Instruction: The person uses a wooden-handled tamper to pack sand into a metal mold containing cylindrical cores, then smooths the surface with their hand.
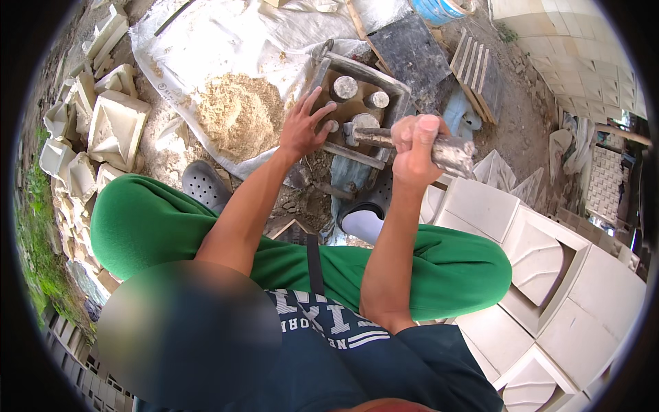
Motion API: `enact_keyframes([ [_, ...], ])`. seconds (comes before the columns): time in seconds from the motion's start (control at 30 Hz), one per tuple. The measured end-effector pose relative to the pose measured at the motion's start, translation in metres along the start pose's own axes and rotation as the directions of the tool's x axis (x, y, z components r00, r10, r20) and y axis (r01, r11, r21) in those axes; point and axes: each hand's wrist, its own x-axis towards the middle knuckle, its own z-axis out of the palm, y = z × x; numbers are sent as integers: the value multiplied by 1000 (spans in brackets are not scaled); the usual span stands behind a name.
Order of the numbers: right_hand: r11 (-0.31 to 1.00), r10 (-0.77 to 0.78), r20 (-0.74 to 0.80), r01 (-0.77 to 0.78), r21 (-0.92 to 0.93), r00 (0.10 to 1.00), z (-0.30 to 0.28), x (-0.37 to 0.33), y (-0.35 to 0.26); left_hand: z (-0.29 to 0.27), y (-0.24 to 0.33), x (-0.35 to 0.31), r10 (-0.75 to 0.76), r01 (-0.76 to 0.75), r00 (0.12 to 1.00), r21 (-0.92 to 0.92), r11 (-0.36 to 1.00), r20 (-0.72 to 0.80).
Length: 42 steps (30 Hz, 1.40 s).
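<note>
A grey box mold [398,88] stands in front of me with brown, sandy mix in it. Several round, pale-topped cylinders [344,88] rise from the mix. My left hand [305,128] lies over the mold's left edge, its fingers spread and holding nothing I can see. My right hand [416,147] is wrapped round a mortar-crusted hammer-like tool [453,156]. The tool's narrower left end reaches over the near right part of the mold, beside a cylinder. Whether it touches the cylinder I cannot tell.
Left of the mold, a sand heap [240,113] lies on a white sheet [199,41]. Cast blocks [118,130] pile up at far left; pale blocks [480,206] are stacked at right. Beyond are a dark board [412,55], a slatted wooden piece [473,72] and a blue bucket [439,10].
</note>
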Motion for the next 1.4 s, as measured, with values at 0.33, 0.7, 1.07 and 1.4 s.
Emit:
enact_keyframes([
  [0.33,968,-64,-22,57,-245,998,-5,-8,9,-1,-2,3,9,-8,1000,17,1000,-23],
  [0.7,920,-134,205,198,-337,970,5,-14,-14,1,1,5,14,-15,998,-15,1000,-58],
  [1.07,966,-40,115,68,-250,993,-8,-11,-2,-2,5,-1,6,-7,999,-20,1000,-37],
  [1.4,969,-27,38,35,-244,999,1,-8,8,0,4,3,22,-23,997,-19,1000,-69],
])
